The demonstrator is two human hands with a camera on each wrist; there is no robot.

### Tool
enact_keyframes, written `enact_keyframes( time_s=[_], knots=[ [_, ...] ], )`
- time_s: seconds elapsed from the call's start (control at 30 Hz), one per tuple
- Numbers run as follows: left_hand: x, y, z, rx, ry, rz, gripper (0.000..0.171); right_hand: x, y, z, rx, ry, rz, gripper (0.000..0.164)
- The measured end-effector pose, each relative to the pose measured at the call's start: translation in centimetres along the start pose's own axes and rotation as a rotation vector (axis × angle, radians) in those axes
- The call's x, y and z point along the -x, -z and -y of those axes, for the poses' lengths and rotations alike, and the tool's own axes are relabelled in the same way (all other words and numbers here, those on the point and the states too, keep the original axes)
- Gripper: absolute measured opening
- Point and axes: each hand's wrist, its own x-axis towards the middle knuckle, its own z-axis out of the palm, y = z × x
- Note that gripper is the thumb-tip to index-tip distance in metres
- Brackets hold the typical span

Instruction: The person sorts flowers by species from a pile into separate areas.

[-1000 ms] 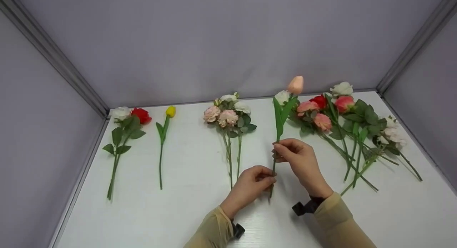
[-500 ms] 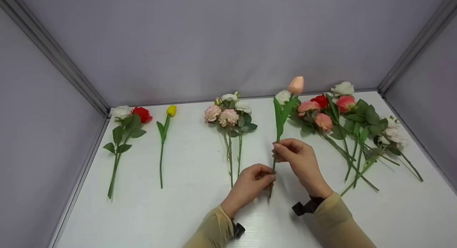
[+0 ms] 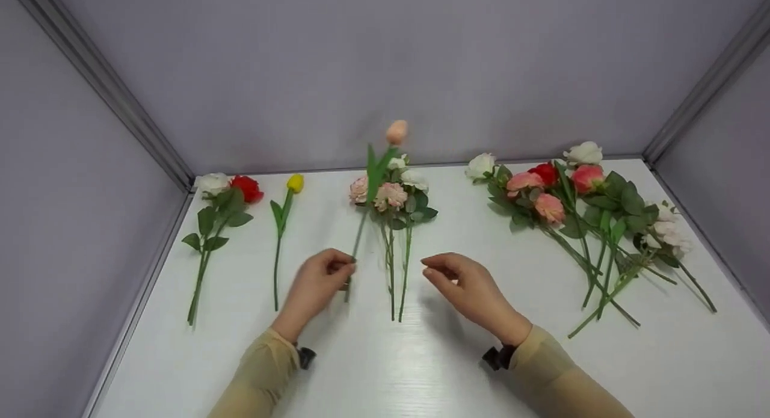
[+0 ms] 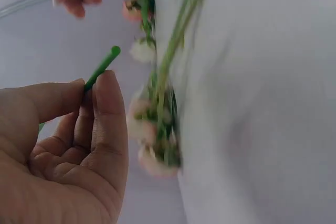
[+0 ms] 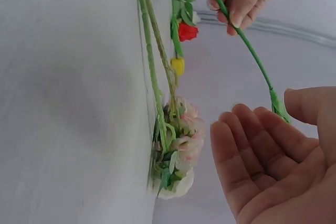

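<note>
A peach tulip with green leaves is held up by my left hand, which pinches its lower stem between thumb and fingers. In the left wrist view the cut end of the green stem pokes out past the fingertips. My right hand is off to the right, fingers relaxed, holding nothing. Between the hands lies a bunch of pale pink and white flowers on the white table; the raised tulip overlaps it in the head view. Left of my left hand lies a yellow tulip.
At the far left lie a red rose and a white rose. A mixed pile of pink, red and white flowers with crossing stems spreads over the right side. Grey panels stand behind and beside the white table.
The tulip has moved left, carried by my left hand, from beside the right pile to over the middle bunch. My right hand has let go of its stem and shifted slightly left.
</note>
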Motion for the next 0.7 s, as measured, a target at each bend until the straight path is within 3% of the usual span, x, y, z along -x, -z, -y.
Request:
enact_keyframes(
  time_s=[0.1,0.17,0.3,0.43,0.7],
  knots=[
    [-0.1,4.4,1.5,-0.238,0.016,-0.124,0.015,-0.5,-1.0,1.1,0.23,0.173,0.03,0.037],
    [0.0,6.5,2.6,-0.4,0.006,-0.187,0.014,-1.1,-1.8,1.8,0.378,0.279,0.056,0.046],
    [0.2,8.8,4.8,-0.602,0.001,-0.233,0.011,-2.4,-3.6,3.1,0.58,0.408,0.154,0.062],
    [0.1,9.2,6.3,-0.654,0.032,-0.207,0.008,-2.8,-5.2,3.9,0.637,0.45,0.236,0.065],
    [0.2,9.4,7.7,-0.64,0.1,-0.17,0.011,-2.2,-6.4,3.5,0.635,0.44,0.297,0.062]
  ],
)
